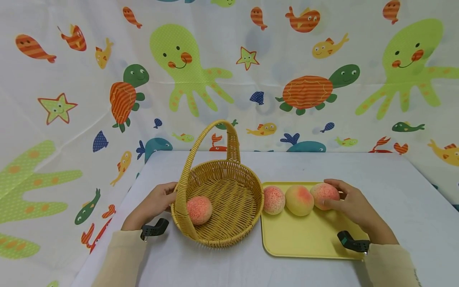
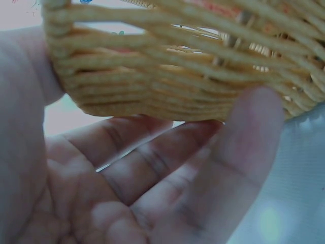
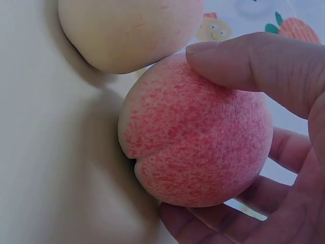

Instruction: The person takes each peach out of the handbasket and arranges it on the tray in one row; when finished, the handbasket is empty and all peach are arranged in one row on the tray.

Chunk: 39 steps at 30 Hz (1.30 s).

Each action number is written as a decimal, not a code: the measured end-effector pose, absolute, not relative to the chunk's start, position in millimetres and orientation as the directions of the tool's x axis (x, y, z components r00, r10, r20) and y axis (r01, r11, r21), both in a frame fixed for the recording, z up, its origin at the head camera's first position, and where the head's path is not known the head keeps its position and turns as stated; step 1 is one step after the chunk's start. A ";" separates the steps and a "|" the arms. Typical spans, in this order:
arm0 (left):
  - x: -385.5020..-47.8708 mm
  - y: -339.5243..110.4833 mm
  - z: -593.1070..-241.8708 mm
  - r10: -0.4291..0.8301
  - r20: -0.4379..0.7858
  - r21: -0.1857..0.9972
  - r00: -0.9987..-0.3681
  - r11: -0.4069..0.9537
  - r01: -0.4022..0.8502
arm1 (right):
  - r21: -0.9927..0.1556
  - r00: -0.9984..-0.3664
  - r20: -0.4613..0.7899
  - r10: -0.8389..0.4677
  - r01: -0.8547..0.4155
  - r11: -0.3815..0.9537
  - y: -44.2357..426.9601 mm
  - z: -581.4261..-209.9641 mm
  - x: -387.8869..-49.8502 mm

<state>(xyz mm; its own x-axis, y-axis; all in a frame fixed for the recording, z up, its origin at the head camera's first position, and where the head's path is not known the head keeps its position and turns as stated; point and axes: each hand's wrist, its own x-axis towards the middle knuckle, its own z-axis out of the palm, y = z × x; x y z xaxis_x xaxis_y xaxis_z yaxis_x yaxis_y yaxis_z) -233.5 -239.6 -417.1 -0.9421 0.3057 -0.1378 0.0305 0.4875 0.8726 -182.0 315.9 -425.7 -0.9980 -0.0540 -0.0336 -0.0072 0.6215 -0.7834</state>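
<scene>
A wicker basket point(image 1: 219, 241) with a tall arched handle stands on the table, one pink speckled peach point(image 1: 199, 210) inside at its left. My left hand point(image 1: 155, 204) holds the basket's left side; in the left wrist view the thumb lies against the woven wall point(image 2: 152, 66) and other fingers reach under it. At the yellow tray's back right, my right hand point(image 1: 353, 205) grips a pink peach point(image 3: 198, 132) between thumb and fingers. Left of it on the tray point(image 1: 305, 241) sit a yellow-pink peach point(image 1: 299, 200) and another pink speckled peach point(image 1: 274, 200), in a row.
The tray sits right beside the basket on a white-covered table point(image 1: 236, 267). Behind the table hangs a cloth point(image 1: 229, 91) printed with sea animals. A black wrist strap point(image 1: 155, 229) shows on the left arm, and another strap point(image 1: 353, 242) on the right.
</scene>
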 end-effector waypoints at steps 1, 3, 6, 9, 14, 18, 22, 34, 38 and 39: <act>-233.5 -239.7 -417.0 0.306 -0.137 0.873 -0.942 0.487 0.031 | -0.784 -0.998 -0.033 -0.051 -0.006 0.621 315.8 -425.5 -182.1; -233.4 -239.7 -417.0 0.306 -0.137 0.873 -0.942 0.486 0.030 | -0.785 -0.998 -0.035 -0.046 -0.001 0.619 315.1 -425.2 -182.3; -233.5 -239.8 -417.1 0.306 -0.137 0.874 -0.942 0.485 0.031 | -0.786 -0.999 -0.043 -0.034 0.013 0.619 313.7 -424.7 -182.7; -233.6 -239.9 -417.3 0.307 -0.136 0.874 -0.942 0.485 0.032 | -0.786 -0.999 -0.042 -0.033 0.012 0.618 313.4 -424.2 -182.6; -233.7 -239.9 -417.7 0.306 -0.133 0.875 -0.943 0.483 0.034 | -0.792 -0.999 -0.040 -0.029 0.014 0.611 312.6 -424.3 -182.0; -233.7 -240.0 -418.0 0.307 -0.131 0.874 -0.943 0.484 0.036 | -0.792 -0.999 -0.045 -0.018 0.025 0.609 310.7 -424.9 -182.4; -233.5 -240.2 -418.2 0.314 -0.129 0.879 -0.941 0.475 0.038 | -0.787 -0.999 -0.051 -0.005 0.037 0.616 310.0 -424.8 -182.6; -233.9 -240.6 -418.6 0.318 -0.135 0.884 -0.938 0.466 0.031 | -0.776 -0.998 -0.058 -0.033 0.025 0.631 310.1 -423.9 -181.8; -234.0 -240.4 -418.5 0.317 -0.135 0.882 -0.939 0.471 0.032 | -0.782 -0.997 -0.048 -0.064 -0.002 0.623 311.4 -425.3 -181.8; -234.0 -240.3 -418.3 0.316 -0.137 0.882 -0.939 0.471 0.030 | -0.785 -0.996 -0.048 -0.069 -0.005 0.620 311.8 -425.8 -182.0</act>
<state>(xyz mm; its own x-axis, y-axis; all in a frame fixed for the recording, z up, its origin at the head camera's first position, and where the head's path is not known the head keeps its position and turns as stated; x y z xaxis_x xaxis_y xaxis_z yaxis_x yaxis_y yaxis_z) -234.0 -240.3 -418.3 -0.9388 0.3163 -0.1367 0.0302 0.4708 0.8817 -182.0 311.8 -425.8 -0.9965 -0.0688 -0.0479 -0.0051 0.6201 -0.7845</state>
